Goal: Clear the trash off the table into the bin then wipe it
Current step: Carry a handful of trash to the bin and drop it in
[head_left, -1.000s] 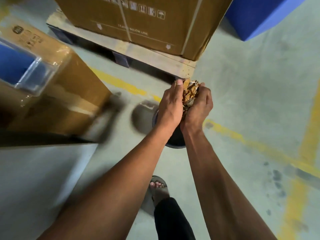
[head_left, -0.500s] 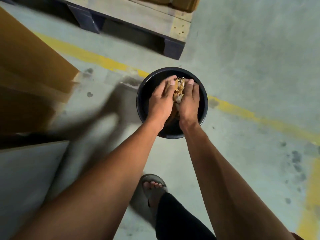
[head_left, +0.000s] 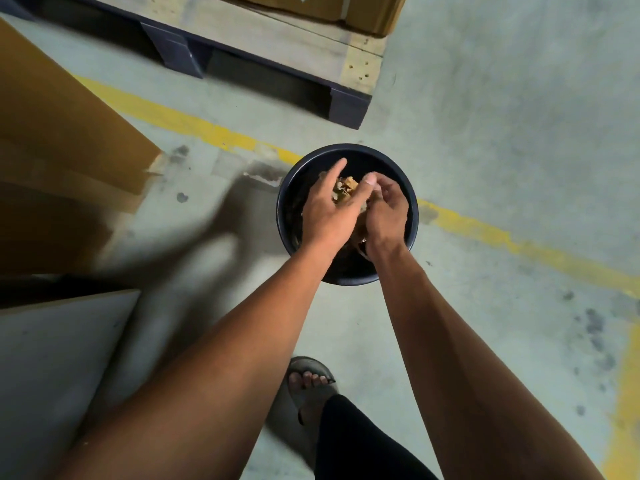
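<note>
Nearest the camera, a sandalled foot [head_left: 311,382] stands on the concrete floor [head_left: 485,133]. Both forearms reach forward over the bin [head_left: 287,188], a round black container on the floor beside a yellow line [head_left: 194,128]. Left hand [head_left: 327,209]: fingers extended and spread. Right hand [head_left: 386,211]: fingers curled. The trash [head_left: 344,189], brown scraps, sits between both hands, above the bin opening. Beyond: a pallet [head_left: 360,67].

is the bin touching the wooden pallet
Apart. The head view shows bare grey floor and a yellow line between the black bin and the pallet.
</note>
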